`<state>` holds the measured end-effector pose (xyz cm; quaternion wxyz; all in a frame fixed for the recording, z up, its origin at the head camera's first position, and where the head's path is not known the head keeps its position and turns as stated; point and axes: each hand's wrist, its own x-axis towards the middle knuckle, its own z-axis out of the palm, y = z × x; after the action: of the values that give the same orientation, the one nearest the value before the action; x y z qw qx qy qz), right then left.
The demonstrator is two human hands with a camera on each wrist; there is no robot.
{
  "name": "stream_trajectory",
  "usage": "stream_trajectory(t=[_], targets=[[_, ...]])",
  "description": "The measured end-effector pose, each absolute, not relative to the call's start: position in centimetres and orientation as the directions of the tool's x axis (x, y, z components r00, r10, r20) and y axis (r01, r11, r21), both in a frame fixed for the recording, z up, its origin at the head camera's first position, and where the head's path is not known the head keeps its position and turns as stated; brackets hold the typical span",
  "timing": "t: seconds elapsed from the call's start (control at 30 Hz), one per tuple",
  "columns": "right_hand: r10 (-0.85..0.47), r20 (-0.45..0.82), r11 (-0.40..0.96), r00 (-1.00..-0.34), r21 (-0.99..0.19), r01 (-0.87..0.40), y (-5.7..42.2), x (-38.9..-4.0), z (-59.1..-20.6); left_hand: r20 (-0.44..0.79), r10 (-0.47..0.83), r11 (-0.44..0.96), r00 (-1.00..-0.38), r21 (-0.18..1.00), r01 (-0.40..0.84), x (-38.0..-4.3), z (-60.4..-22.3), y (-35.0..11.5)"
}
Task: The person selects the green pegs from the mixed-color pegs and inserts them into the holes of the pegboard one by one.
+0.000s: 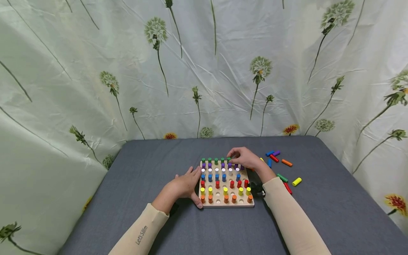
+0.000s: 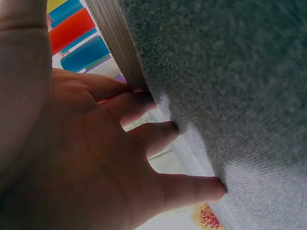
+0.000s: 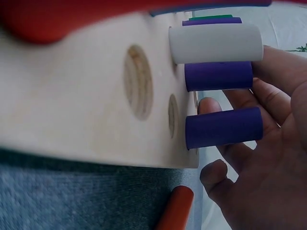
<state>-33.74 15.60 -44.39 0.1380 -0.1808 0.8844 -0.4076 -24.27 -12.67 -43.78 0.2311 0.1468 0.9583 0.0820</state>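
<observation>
A wooden pegboard (image 1: 220,204) lies on the cloth, with rows of green, purple, white, blue, red, yellow and orange pegs standing in it. My left hand (image 1: 186,184) rests along its left edge, thumb by the front corner. In the left wrist view its fingers (image 2: 153,136) are spread, tips on the cloth. At the back row my right hand (image 1: 247,158) pinches a green peg (image 1: 228,159), the rightmost in that row. In the right wrist view a white peg (image 3: 216,43) and purple pegs (image 3: 223,128) hide the pinching fingertips.
Loose pegs lie right of the board, among them an orange peg (image 1: 287,162), a yellow peg (image 1: 296,181) and a green peg (image 1: 282,177). The grey cloth (image 1: 153,156) covers the table. Behind it hangs a flower-patterned curtain (image 1: 223,106).
</observation>
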Motion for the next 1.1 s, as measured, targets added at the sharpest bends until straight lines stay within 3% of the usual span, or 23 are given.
stream_trajectory(t=[0.73,1.1], targets=[[-0.411,-0.114,0.629,-0.904,-0.753,-0.192,15.3,-33.3,-44.0,-0.419,0.321,0.943,-0.849,0.223,0.246,-24.2,-43.8,-12.7],[-0.406,0.006,0.617,-0.914,-0.736,-0.279,17.7,-31.7,-41.1,-0.416,0.321,0.942,-0.851,0.231,0.243,-24.1,-43.7,-12.7]])
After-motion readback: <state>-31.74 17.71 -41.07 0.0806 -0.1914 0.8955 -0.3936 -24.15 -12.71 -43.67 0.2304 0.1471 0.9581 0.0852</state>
